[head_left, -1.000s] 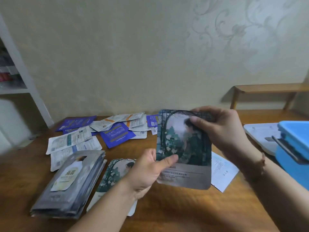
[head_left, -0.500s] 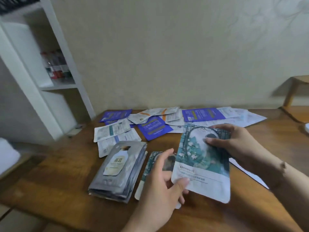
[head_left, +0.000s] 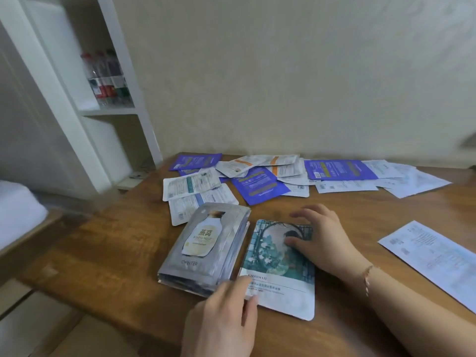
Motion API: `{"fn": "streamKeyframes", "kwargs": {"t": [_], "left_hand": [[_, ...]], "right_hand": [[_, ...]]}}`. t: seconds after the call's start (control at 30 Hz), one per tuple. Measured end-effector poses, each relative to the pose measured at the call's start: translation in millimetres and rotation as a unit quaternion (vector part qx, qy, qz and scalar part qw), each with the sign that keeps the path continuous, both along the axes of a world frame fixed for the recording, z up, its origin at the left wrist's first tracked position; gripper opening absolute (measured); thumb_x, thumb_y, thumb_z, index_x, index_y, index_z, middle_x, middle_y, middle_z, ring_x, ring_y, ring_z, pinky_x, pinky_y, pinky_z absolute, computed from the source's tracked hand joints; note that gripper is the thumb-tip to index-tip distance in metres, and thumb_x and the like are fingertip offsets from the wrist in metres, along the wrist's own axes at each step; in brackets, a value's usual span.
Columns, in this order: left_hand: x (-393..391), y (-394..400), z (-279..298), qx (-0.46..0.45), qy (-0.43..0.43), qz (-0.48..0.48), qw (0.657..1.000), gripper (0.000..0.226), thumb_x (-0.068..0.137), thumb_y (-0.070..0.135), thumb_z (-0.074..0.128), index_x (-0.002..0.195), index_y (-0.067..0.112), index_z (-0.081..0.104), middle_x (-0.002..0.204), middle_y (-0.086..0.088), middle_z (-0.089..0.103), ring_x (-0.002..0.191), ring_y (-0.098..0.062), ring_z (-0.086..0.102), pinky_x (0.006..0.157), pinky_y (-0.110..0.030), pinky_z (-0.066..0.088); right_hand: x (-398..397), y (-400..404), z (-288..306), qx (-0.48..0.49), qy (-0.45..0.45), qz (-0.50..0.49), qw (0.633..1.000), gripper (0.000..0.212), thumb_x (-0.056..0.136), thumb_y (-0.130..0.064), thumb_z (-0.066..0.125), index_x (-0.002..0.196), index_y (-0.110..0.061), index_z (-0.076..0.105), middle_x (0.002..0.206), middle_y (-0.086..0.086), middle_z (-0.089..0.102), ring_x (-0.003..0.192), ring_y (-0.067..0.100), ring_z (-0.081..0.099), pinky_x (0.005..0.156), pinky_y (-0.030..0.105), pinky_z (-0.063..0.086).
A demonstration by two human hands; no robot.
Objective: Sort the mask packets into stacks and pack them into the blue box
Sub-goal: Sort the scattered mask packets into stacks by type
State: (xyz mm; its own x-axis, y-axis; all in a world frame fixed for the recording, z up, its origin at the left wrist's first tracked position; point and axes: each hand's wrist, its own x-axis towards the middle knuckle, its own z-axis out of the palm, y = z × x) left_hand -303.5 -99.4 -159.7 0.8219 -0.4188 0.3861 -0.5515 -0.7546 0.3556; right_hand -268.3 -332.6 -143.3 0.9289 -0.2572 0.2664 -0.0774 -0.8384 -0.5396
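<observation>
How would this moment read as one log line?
step: stacking | right hand: presses teal packet | left hand: touches its corner | beside: grey stack

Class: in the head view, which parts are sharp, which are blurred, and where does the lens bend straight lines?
Head view: the silver bottle-print packet stack reads sharply; the white shelf unit at left smears and leans from wide-angle distortion; the left hand is softly blurred; lighting is dim and even.

Table (head_left: 108,243): brown wood, visible grain, low satin sheen. Grey packet stack (head_left: 206,246): foil-like plastic film, glossy, catching light. Teal-illustrated packet (head_left: 278,274): smooth printed film, duller finish. Purple packets (head_left: 260,185): smooth and matt-looking. Wall (head_left: 283,73): embossed wallpaper, matt. Shelf unit (head_left: 85,99): white, smooth, painted or laminated.
</observation>
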Motion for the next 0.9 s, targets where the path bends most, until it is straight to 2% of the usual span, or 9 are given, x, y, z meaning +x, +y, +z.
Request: {"fn": "streamKeyframes", "kwargs": {"t": [0.1, 0.2, 0.3, 0.47, 0.57, 0.63, 0.77, 0.83, 0.9], "left_hand": [[-2, 0, -5, 0.002, -0.061, -0.062, 0.996, 0.023, 0.066, 0.043, 0.078, 0.086, 0.034, 0.069, 0.082, 0.012, 0.057, 0.069, -0.008, 0.058, 0.047, -0.020, 0.050], [0, -2, -7, 0.031, -0.064, -0.092, 0.993, 0.030, 0.076, 0.056, 0.056, 0.084, 0.032, 0.072, 0.094, 0.013, 0.060, 0.083, -0.008, 0.058, 0.061, -0.021, 0.054], [1, -1, -7, 0.048, -0.036, -0.100, 0.993, 0.033, 0.076, 0.059, 0.051, 0.076, 0.033, 0.071, 0.088, 0.014, 0.061, 0.080, -0.005, 0.060, 0.061, -0.016, 0.053], [-4, -1, -11, 0.097, -0.032, -0.098, 0.990, 0.026, 0.062, 0.057, 0.070, 0.065, 0.031, 0.068, 0.076, 0.014, 0.061, 0.069, -0.003, 0.062, 0.051, -0.011, 0.049], [-3, 1, -5, 0.086, -0.073, -0.115, 0.987, 0.035, 0.087, 0.054, 0.047, 0.073, 0.033, 0.070, 0.080, 0.015, 0.064, 0.075, -0.001, 0.066, 0.056, -0.011, 0.053], [2, 12, 9, 0.030, -0.118, -0.143, 0.982, 0.037, 0.097, 0.052, 0.040, 0.086, 0.035, 0.070, 0.094, 0.017, 0.066, 0.092, 0.001, 0.066, 0.070, -0.015, 0.056], [68, 53, 55, -0.175, -0.220, -0.084, 0.956, 0.017, 0.086, 0.029, 0.065, 0.088, 0.018, 0.078, 0.098, 0.010, 0.071, 0.092, -0.002, 0.065, 0.084, -0.016, 0.052], [133, 71, 71, -0.136, -0.184, 0.005, 0.973, 0.016, 0.089, 0.020, 0.066, 0.100, 0.013, 0.075, 0.104, 0.007, 0.070, 0.097, -0.004, 0.063, 0.090, -0.020, 0.051], [197, 79, 68, -0.039, -0.052, 0.087, 0.994, 0.030, 0.091, 0.026, 0.065, 0.120, 0.018, 0.067, 0.125, 0.003, 0.064, 0.117, -0.012, 0.056, 0.105, -0.030, 0.044]], "right_hand": [[-5, 0, -4, -0.135, 0.009, 0.035, 0.990, 0.050, 0.083, -0.061, 0.058, 0.129, -0.039, 0.056, 0.145, -0.013, 0.043, 0.137, 0.018, 0.030, 0.110, 0.043, 0.029], [-9, 4, -6, -0.165, 0.023, 0.110, 0.980, 0.072, 0.081, -0.079, 0.032, 0.138, -0.038, 0.048, 0.152, -0.019, 0.035, 0.145, 0.010, 0.023, 0.120, 0.045, 0.016], [-11, 9, -10, -0.173, 0.063, 0.167, 0.969, 0.089, 0.076, -0.086, 0.018, 0.149, -0.037, 0.031, 0.158, -0.019, 0.017, 0.148, 0.003, 0.009, 0.122, 0.035, 0.003], [-9, 6, -19, -0.181, 0.105, 0.183, 0.961, 0.093, 0.071, -0.089, 0.000, 0.152, -0.043, 0.006, 0.156, -0.024, -0.006, 0.146, -0.001, -0.010, 0.119, 0.024, -0.006], [-9, 7, -22, -0.196, 0.107, 0.185, 0.957, 0.095, 0.067, -0.090, -0.009, 0.150, -0.046, 0.000, 0.153, -0.028, -0.015, 0.144, -0.003, -0.019, 0.120, 0.025, -0.008], [-10, 5, -18, -0.184, 0.098, 0.192, 0.959, 0.088, 0.069, -0.090, -0.008, 0.147, -0.050, 0.002, 0.153, -0.031, -0.014, 0.141, -0.006, -0.025, 0.121, 0.027, -0.006], [0, 5, 2, -0.002, -0.050, 0.142, 0.989, 0.067, 0.081, -0.082, 0.021, 0.138, -0.050, 0.035, 0.148, -0.035, 0.026, 0.144, -0.009, 0.006, 0.117, 0.027, 0.017], [15, 6, 13, 0.053, -0.074, 0.105, 0.990, 0.071, 0.079, -0.082, 0.026, 0.135, -0.044, 0.045, 0.142, -0.029, 0.042, 0.140, -0.005, 0.027, 0.111, 0.028, 0.030], [35, 10, 21, 0.037, -0.073, 0.107, 0.991, 0.078, 0.077, -0.084, 0.024, 0.136, -0.038, 0.048, 0.139, -0.020, 0.049, 0.126, -0.008, 0.043, 0.105, 0.025, 0.035]]}}
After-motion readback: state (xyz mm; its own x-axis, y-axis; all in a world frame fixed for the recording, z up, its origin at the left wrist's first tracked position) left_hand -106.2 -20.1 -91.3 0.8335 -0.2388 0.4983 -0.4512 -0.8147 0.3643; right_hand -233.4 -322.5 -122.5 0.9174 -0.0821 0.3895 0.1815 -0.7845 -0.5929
